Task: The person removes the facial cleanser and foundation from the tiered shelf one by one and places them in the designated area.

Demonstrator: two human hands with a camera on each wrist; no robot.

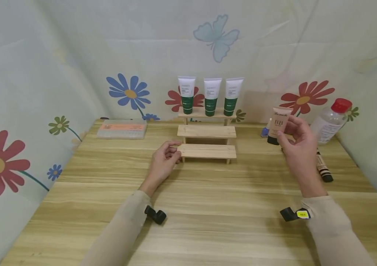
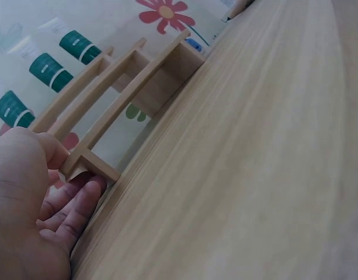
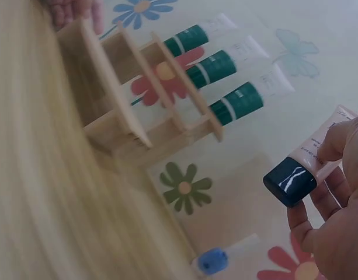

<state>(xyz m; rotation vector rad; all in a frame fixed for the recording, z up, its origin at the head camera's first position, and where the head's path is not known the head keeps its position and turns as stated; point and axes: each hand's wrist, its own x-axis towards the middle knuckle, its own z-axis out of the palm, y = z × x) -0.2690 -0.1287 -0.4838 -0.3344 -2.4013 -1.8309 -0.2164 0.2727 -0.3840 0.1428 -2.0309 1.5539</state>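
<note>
Fingers of the left hand [image 1: 162,164] grip the left end of the lowest step of a small three-step wooden display stand [image 1: 206,150]; in the left wrist view some fingers reach under that step. On the stand's top step, three white-and-green squeeze tubes [image 1: 210,96] stand on their caps in a row. Over to the right, the right hand [image 1: 299,151] pinches a pinkish BB cream tube [image 1: 279,122] between thumb and fingers, its black cap [image 3: 289,181] pointing down. The tube is held up off the table, and the stand's two lower steps carry nothing.
A clear flat case [image 1: 122,129] with an orange label lies at the back left. Behind the right hand are a clear bottle with a red cap [image 1: 341,105], a small blue bottle [image 1: 265,132] and a black-and-beige tube [image 1: 323,168] lying down. A flowered cloth [image 1: 155,44] hangs behind the table.
</note>
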